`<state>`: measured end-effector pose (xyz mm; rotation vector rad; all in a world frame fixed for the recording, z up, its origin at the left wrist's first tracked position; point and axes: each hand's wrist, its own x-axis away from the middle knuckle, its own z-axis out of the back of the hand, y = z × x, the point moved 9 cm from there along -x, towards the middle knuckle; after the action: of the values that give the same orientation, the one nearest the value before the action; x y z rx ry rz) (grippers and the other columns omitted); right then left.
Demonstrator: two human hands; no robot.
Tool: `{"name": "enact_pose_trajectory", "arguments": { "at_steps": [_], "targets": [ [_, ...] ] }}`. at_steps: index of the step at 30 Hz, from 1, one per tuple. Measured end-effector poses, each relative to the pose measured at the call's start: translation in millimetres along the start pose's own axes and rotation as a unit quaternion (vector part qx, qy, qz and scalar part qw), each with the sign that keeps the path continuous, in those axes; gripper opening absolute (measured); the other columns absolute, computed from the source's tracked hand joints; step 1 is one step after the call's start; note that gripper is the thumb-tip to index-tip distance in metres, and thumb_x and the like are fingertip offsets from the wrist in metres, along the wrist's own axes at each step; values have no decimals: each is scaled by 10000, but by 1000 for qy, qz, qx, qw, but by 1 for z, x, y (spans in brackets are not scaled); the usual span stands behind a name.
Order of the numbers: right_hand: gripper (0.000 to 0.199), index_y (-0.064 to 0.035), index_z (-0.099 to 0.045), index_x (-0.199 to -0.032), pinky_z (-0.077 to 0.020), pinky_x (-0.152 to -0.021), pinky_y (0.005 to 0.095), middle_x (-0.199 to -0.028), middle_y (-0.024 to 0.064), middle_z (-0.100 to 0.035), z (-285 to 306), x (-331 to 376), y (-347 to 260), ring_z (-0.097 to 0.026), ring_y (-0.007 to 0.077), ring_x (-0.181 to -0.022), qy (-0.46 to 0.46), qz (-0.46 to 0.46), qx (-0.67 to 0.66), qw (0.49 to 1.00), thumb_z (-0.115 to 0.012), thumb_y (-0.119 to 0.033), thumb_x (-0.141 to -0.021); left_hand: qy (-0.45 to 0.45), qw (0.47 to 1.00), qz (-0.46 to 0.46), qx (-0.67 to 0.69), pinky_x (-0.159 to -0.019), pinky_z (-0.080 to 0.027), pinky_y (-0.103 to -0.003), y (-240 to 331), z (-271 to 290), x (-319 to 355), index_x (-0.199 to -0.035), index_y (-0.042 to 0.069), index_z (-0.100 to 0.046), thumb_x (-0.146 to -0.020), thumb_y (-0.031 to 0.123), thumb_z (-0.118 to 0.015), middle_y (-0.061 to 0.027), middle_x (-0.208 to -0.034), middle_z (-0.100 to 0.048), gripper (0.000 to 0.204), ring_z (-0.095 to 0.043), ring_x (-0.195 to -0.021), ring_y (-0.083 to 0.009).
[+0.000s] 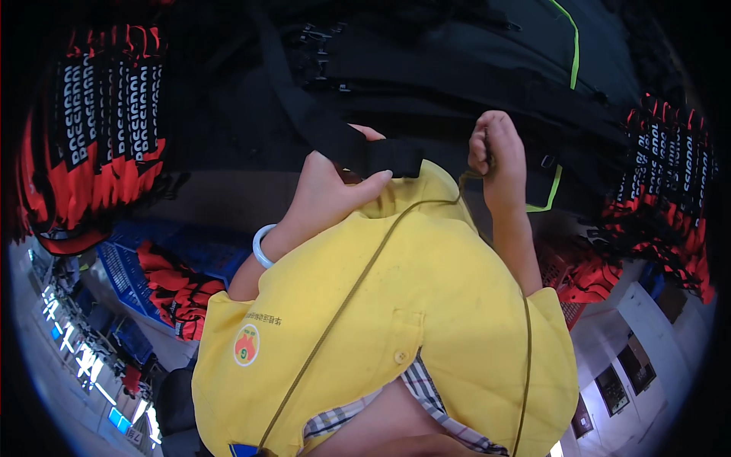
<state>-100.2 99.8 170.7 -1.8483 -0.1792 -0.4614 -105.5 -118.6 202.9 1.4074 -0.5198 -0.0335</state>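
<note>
Black webbing is what the left hand is gripping: a wide strap running up and to the left across a black backpack that is filling the upper middle of the view. The thumb is lying along the strap's lower edge and the fingers are wrapping behind it, so the hand is closing round the strap near its free end. Just to the right, the right hand is curling into a loose fist against the backpack, pinching a thin olive cord that is trailing down over the person's yellow shirt. A pale bangle is sitting on the left wrist. Stacks of red-and-black bags are hanging at the far left and far right, and a blue crate is standing lower left.
</note>
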Motion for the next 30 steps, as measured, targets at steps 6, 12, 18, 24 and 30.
{"name": "enact_pose_trajectory", "arguments": {
  "at_steps": [6, 12, 18, 24, 30],
  "targets": [
    [185, 7, -553, -895, -441, -608, 212, -755, 27, -602, -37, 21, -16, -568, 84, -664, -79, 164, 252, 950, -697, -71, -809, 39, 999, -14, 35, -618, -460, -196, 6, 5, -4, -1064, 1, -562, -730, 22, -710, -44, -929, -592, 366, -568, -757, -65],
    [192, 4, -583, -856, -468, -605, 233, -748, 84, -647, -59, 22, -27, -626, 141, -660, -112, 174, 348, 914, -725, -101, -782, 44, 997, -36, 48, -661, -492, -204, 10, 6, -5, -1070, -8, -554, -737, 2, -704, -59, -939, -601, 366, -593, -783, -79],
    [194, 16, -586, -872, -465, -619, 223, -751, 75, -632, -68, 20, -34, -603, 122, -658, -132, 215, 398, 882, -727, -76, -776, 17, 999, -27, 41, -686, -508, -214, 8, 2, -4, -1084, -8, -549, -737, -2, -703, -69, -950, -604, 380, -609, -810, -95],
    [235, -23, -582, -829, -473, -552, 261, -749, 91, -648, -71, 20, -39, -637, 225, -626, -148, 233, 407, 871, -756, -162, -754, 23, 998, -27, 53, -678, -500, -210, 10, 4, -1, -1081, -5, -548, -742, 4, -698, -63, -944, -601, 370, -600, -801, -86],
    [243, -32, -568, -835, -459, -532, 275, -738, 85, -641, -76, 21, -42, -626, 237, -613, -186, 246, 430, 848, -751, -172, -756, -7, 996, 10, 84, -663, -465, -186, 3, 1, 4, -1079, 4, -551, -750, 19, -697, -45, -962, -592, 361, -576, -815, -71]
  ]
}}
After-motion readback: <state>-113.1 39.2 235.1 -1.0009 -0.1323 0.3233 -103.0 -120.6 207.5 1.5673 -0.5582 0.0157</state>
